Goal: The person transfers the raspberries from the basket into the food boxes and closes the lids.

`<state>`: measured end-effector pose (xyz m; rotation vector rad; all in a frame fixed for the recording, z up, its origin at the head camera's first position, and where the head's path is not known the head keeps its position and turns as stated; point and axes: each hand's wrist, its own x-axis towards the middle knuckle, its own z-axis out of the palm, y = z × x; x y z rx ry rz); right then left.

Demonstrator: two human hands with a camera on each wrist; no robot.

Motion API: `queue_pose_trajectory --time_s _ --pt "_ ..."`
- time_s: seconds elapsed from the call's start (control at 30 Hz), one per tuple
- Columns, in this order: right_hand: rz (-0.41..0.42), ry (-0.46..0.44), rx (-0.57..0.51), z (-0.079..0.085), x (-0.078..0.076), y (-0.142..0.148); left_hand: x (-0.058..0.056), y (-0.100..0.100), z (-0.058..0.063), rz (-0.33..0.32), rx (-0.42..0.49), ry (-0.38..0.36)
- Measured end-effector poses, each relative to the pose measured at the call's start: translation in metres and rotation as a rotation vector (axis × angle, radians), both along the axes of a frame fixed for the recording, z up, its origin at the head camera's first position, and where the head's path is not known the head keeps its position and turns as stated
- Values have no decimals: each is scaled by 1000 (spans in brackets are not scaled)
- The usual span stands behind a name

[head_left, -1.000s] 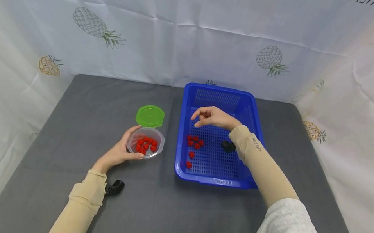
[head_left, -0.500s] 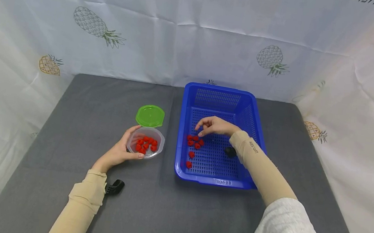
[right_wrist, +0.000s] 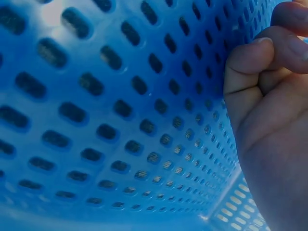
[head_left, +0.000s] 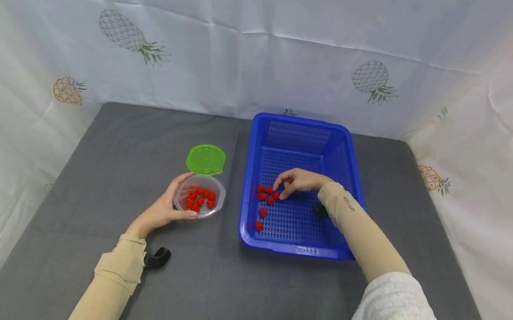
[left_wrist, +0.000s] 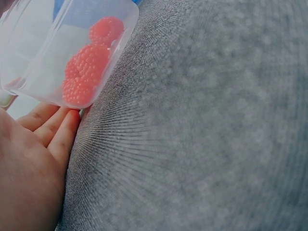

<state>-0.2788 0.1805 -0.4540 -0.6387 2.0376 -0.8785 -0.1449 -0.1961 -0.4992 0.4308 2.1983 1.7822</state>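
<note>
My left hand (head_left: 163,210) grips a clear plastic container (head_left: 179,199), its thumb along the near side and fingers round the far left. Several red raspberries (head_left: 200,200) lie inside it. In the left wrist view, fingertips touch the base of the container (left_wrist: 38,91), with raspberries (left_wrist: 86,70) showing through its wall. Over the blue basket (head_left: 295,249), my right hand (head_left: 301,181) reaches down, thumb and forefinger at either side of a raspberry (head_left: 276,196) in a small cluster. The right wrist view shows that hand's curled fingers (right_wrist: 248,62); its fingertips' contact is hidden there.
A green lid (head_left: 206,159) lies flat just behind the container. Two single raspberries, one of them the near raspberry (head_left: 259,226), sit near the basket's left front. The basket stands on a dark grey table (head_left: 238,298), with a pineapple-print curtain (head_left: 248,72) behind.
My right hand has come down and toward the near side inside the basket, its thumb and forefinger now at the raspberry cluster. The left hand and container have stayed put.
</note>
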Motion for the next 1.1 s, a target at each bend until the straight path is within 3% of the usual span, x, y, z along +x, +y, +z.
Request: queue_pose_trajectory --time_s 0.33,0.57,0.83,1.1 --pt "14 21 47 4 2 -2 0 2 0 3 4 7" --pt "69 53 80 1 7 -6 4 0 2 6 -13 -4" --pt "39 129 66 -3 8 -2 2 1 4 4 -23 -7" --pt "25 147 49 -5 6 -4 3 0 1 4 -13 -3"
